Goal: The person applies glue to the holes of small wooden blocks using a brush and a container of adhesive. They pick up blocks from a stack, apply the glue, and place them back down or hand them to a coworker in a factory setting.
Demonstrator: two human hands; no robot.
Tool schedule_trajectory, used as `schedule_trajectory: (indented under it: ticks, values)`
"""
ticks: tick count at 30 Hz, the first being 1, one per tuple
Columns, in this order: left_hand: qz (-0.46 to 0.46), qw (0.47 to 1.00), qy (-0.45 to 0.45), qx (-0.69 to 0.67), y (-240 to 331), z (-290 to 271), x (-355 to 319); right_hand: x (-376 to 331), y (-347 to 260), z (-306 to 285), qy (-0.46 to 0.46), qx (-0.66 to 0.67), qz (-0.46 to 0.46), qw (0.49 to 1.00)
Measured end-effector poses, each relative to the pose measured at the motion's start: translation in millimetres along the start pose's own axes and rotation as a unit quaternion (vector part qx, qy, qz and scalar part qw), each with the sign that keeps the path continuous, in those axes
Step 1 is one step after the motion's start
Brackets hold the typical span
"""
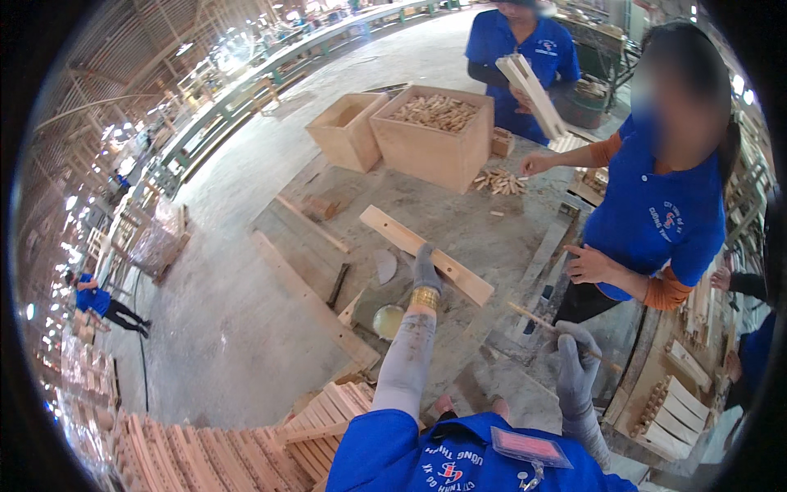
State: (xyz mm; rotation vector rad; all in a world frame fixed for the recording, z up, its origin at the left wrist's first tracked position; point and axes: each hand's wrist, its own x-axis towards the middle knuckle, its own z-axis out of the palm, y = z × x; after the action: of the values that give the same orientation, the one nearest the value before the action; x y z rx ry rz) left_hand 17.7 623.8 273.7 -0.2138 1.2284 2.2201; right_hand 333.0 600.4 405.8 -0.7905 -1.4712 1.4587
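Note:
My left hand (425, 269), in a grey glove, grips a pale wooden board (392, 230) by its middle, above the table. Small round holes show in the board's face. My right hand (576, 361), gloved too, is closed around a thin wooden stick (531, 316) that points up toward the board's right end, apart from it. Below my left hand a round container (388, 321) of pale yellowish stuff sits on the table, beside a grey half-round piece (385, 266). A dark-handled tool, maybe a hammer (338, 284), lies to the left.
Two wooden boxes stand at the far side: one full of dowels (434, 148), the other box (348, 131) beside it. Loose dowels (500, 182) lie near a co-worker's hand (537, 164). Another person holds a wooden piece (531, 94). Stacked slats (205, 451) fill the lower left.

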Motion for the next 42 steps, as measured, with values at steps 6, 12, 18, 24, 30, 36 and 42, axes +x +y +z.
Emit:
schedule_trajectory:
  ticks: [6, 12, 18, 24, 30, 36, 42]
  values:
    - [0.151, 0.891, 0.172, 0.391, -39.2, 18.8, 75.3, -9.8, 1.2, -6.7, 0.007, -0.053, 0.021, 0.998]
    - [0.006, 0.754, 0.138, 0.642, -30.9, 43.2, 72.6, -16.4, 9.9, 1.4, 0.042, -0.068, 0.037, 0.996]
    - [0.437, 0.801, 0.105, 0.395, -13.6, -19.2, 12.6, 2.3, 22.0, 33.2, -0.012, -0.143, -0.018, 0.989]
    - [0.39, 0.702, 0.373, 0.464, 75.8, -256.8, -95.0, 6.4, 40.0, 118.5, -0.262, -0.148, -0.093, 0.949]
    - [0.07, 0.611, 0.589, 0.525, 27.9, -473.5, -153.6, -29.8, 52.4, 215.6, -0.488, -0.11, -0.131, 0.856]
    - [-0.349, 0.586, 0.317, 0.659, -4.3, -563.8, -225.6, -68.4, 72.5, 268.2, -0.615, -0.109, -0.095, 0.775]
    - [-0.351, 0.518, 0.077, 0.776, -15.3, -584.1, -247.1, -83.7, 96.3, 298.4, -0.644, -0.162, -0.09, 0.742]
